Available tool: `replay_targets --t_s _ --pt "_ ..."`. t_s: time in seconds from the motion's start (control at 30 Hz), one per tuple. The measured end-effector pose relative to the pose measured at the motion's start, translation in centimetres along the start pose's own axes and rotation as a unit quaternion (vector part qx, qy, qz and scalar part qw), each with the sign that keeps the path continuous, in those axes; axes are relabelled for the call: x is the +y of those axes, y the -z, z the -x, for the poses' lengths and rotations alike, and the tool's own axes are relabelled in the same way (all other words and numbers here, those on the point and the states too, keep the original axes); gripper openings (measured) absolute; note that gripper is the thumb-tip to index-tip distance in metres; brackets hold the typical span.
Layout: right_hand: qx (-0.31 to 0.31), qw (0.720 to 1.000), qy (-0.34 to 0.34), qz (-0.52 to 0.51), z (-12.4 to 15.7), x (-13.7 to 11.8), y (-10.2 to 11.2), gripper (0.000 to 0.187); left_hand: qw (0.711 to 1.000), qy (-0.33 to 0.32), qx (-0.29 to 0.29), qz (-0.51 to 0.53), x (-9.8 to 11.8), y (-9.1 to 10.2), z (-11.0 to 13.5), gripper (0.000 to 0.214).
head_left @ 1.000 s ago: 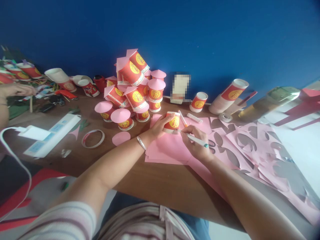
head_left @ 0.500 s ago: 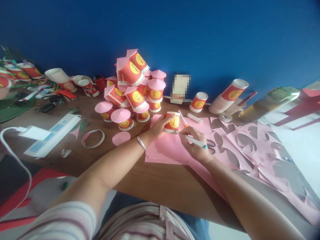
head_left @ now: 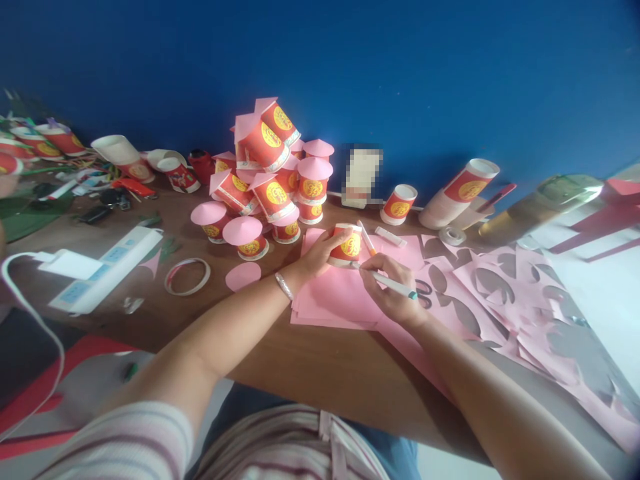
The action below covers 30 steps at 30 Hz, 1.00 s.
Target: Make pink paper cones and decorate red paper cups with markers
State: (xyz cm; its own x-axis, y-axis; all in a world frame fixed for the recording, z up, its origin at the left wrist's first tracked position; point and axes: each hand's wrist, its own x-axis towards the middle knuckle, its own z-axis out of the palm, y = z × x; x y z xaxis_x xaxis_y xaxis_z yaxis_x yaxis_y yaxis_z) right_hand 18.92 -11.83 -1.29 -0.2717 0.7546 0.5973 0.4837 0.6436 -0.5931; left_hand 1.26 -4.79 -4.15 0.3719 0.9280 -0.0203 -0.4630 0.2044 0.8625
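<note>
A red paper cup [head_left: 346, 245] with a yellow round print stands upside down over pink paper sheets [head_left: 333, 303], its wide white rim at the bottom. Around its left side curl the fingers of my left hand [head_left: 320, 257], the thumb near the top. My right hand [head_left: 393, 287] is closed on a white marker [head_left: 393, 283] with a green end, and the marker's tip meets the cup's lower white rim. Just behind my right hand lie an orange-and-white marker [head_left: 366, 238] and a white stick [head_left: 390, 237]. Scissors [head_left: 424, 292] rest partly hidden beside that hand.
Red cups with pink cone tops [head_left: 243, 231] are piled at the back left. Cut pink scraps [head_left: 500, 293] cover the right side. A power strip [head_left: 107, 270], a tape roll [head_left: 187, 277], a leaning cup stack [head_left: 460, 190] and a bottle [head_left: 540, 207] surround the work area.
The marker tip has shifted slightly along the cup's lower rim. The cup stays in my left hand, and the whole view has moved a little.
</note>
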Motion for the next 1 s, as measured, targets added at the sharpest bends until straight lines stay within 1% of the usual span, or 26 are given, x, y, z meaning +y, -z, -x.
replay_targets --t_s 0.23,0.4,0.57,0.83,1.0 --pt "0.010 1.000 0.003 -0.004 -0.1 0.0 -0.1 0.011 0.999 0.013 -0.017 -0.042 0.3 0.0 0.3 0.047" --pt "0.010 1.000 0.007 -0.006 -0.1 0.2 -0.1 0.010 0.999 0.010 -0.019 -0.050 0.4 0.0 0.4 0.049" --pt "0.004 1.000 0.007 -0.016 -0.1 0.3 -0.2 0.010 0.996 0.029 -0.029 -0.074 0.7 -0.3 0.7 0.052" --pt "-0.008 1.000 0.013 -0.015 0.0 0.1 0.0 0.010 0.997 0.022 -0.027 -0.072 1.0 -0.6 1.0 0.048" --pt "-0.011 1.000 0.011 -0.011 -0.1 0.2 0.0 0.010 0.998 0.026 -0.017 -0.058 1.0 -0.6 0.8 0.050"
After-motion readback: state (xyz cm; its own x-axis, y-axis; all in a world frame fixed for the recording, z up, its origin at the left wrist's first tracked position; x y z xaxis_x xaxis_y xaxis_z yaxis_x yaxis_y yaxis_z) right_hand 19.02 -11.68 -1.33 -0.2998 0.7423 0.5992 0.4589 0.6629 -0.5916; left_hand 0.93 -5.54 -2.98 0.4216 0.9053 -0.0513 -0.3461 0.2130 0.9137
